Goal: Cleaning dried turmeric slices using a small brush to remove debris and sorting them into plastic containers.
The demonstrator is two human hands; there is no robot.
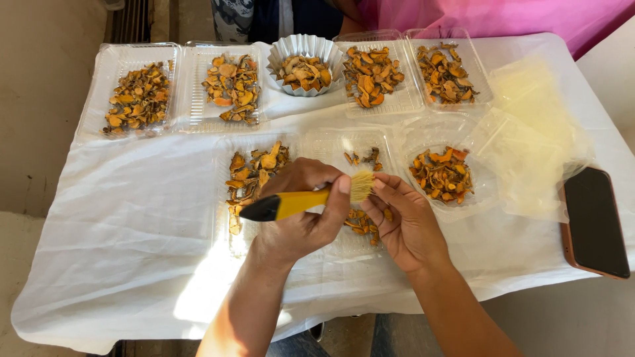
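Gripping yellow-handled brush (311,197), pale bristles, left hand (301,211).

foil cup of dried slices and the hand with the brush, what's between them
In the head view, only bare white tablecloth and the far edge of a clear tray lie between the foil cup and the left hand.

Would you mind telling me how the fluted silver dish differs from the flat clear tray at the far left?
The fluted silver dish is round, opaque and deep-walled; the flat clear tray is rectangular, see-through and shallow. The dish's pieces are heaped in its middle, while the tray's lie spread in a loose layer. Both hold dried orange-brown slices and rest on the white cloth.
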